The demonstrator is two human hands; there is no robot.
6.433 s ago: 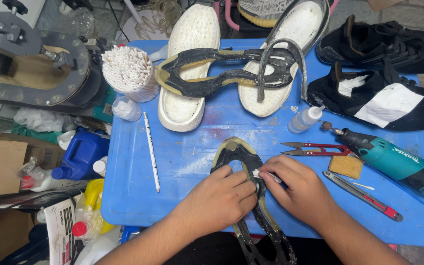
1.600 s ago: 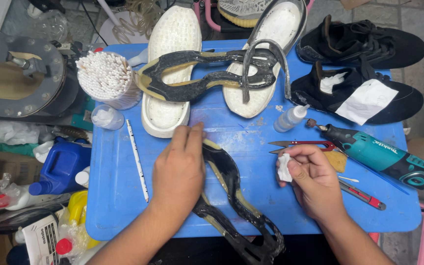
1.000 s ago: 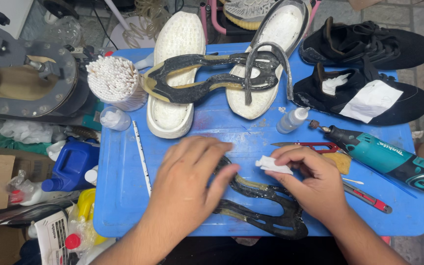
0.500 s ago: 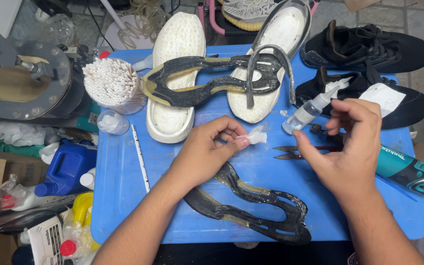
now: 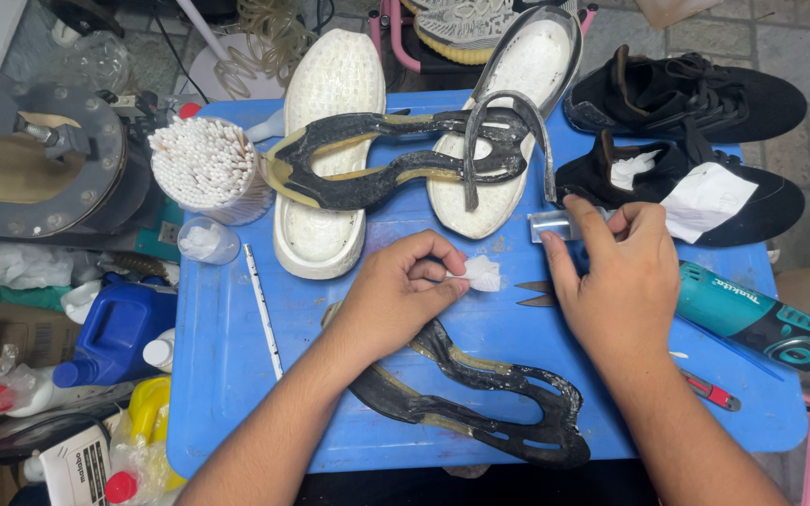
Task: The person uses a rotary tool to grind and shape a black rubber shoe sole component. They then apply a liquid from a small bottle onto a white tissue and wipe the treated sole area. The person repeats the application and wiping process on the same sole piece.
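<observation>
- While the left hand [image 5: 396, 305] pinches a small white wad [image 5: 482, 274] between thumb and fingertips, the right hand [image 5: 616, 281] closes its fingers around a small clear bottle [image 5: 555, 225], held tipped on its side just above the blue counter [image 5: 236, 375].
- Wad and bottle are near each other but apart; bringing the bottle's tip right over the wad before squeezing seems wise, so that liquid lands on the wad and not on the counter.
- A light squeeze looks best: a soaked wad would drip.
- Just below the left fingers lies a black outsole strip [image 5: 480, 403], flat on the counter, untouched by either hand.
- Under the right palm a pair of scissors [image 5: 534, 293] pokes out; a teal rotary tool [image 5: 761, 319] lies beyond the right wrist.
- Far above and left of the left fingers, a round cup [image 5: 208, 169] stands packed full of white cotton swabs, upright.
- Beside that cup sits a small clear jar [image 5: 206, 240]; its contents look whitish, though I cannot tell what they are.
- Off the counter's left edge a blue jug [image 5: 114, 328] stands capped, contents hidden.
</observation>
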